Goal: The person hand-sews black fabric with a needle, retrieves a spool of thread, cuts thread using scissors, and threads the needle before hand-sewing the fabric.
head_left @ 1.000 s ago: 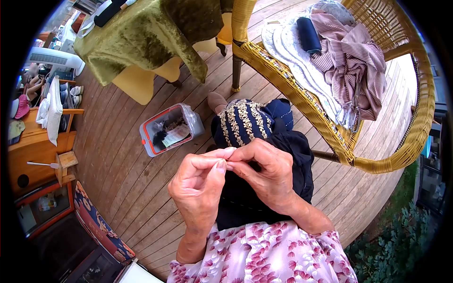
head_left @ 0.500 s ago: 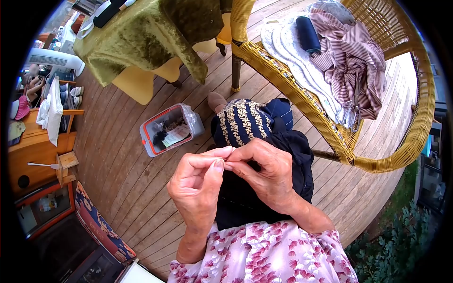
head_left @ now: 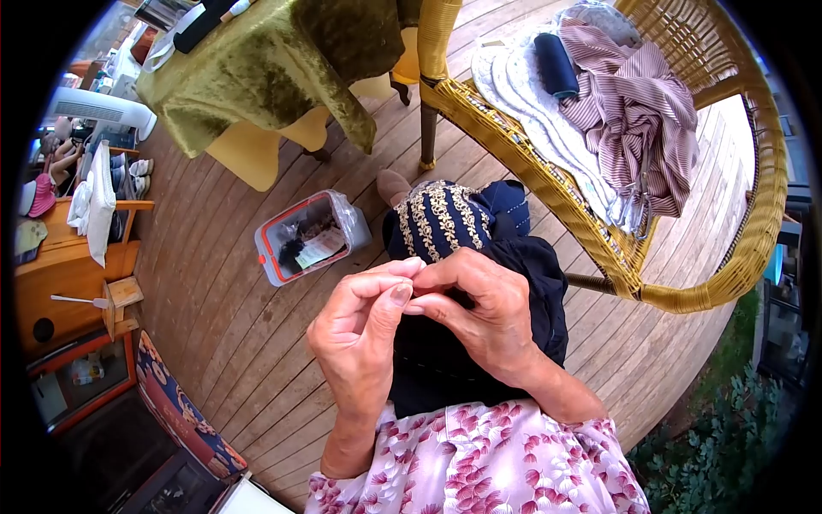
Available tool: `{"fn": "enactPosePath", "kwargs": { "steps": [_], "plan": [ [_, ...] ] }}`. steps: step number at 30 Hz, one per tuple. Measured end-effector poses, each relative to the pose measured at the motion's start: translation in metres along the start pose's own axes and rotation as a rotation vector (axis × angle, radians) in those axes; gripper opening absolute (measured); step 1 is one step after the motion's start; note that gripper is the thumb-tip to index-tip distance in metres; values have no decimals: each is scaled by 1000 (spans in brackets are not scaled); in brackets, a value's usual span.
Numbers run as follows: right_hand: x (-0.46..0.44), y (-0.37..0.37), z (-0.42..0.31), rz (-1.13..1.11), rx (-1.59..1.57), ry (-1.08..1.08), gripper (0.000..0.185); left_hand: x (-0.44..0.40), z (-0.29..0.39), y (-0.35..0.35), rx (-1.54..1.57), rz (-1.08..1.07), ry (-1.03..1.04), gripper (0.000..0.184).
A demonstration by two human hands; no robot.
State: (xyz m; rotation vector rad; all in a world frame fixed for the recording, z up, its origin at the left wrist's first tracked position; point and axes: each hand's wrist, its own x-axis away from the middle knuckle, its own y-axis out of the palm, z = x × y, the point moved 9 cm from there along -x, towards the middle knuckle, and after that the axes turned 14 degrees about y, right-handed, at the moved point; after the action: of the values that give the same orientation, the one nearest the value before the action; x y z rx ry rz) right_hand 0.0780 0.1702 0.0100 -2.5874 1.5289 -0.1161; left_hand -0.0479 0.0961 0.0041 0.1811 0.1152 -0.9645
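Observation:
My left hand (head_left: 364, 330) and my right hand (head_left: 479, 313) meet fingertip to fingertip over my lap. Thumb and forefinger are pinched on each hand, and whatever lies between them is too small to make out. Under the hands, dark cloth (head_left: 535, 300) with a line of pale stitches is spread over my lap. Just beyond it shows navy fabric with gold floral stripes (head_left: 441, 218) over my knee.
A grey bin with an orange rim (head_left: 272, 257) stands on the wooden deck. At the right, a wicker chair (head_left: 548, 201) holds a dark thread spool (head_left: 556, 65), striped cloth (head_left: 634, 111) and scissors. A table with green velvet cloth (head_left: 257, 68) is at the upper left.
The fingertips have shifted slightly, with the left fingers rising a little and the thumbs a bit differently placed. The hands stay together over the lap.

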Motion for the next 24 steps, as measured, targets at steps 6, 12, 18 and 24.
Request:
{"fn": "enactPosePath", "kwargs": {
  "steps": [6,12,18,24],
  "plan": [
    [-3,-4,9,-137,-292,145,21,-2,22,4,-280,-133,172,5],
    [4,-24,-15,-67,-130,25,9,1,27,20,-328,-202,142,10],
    [9,-101,-20,363,3,-81,11,15,46,55,43,-445,68,10],
    [18,-195,12,714,47,-11,19,28,49,67,202,-547,-29,13]
  ]
}}
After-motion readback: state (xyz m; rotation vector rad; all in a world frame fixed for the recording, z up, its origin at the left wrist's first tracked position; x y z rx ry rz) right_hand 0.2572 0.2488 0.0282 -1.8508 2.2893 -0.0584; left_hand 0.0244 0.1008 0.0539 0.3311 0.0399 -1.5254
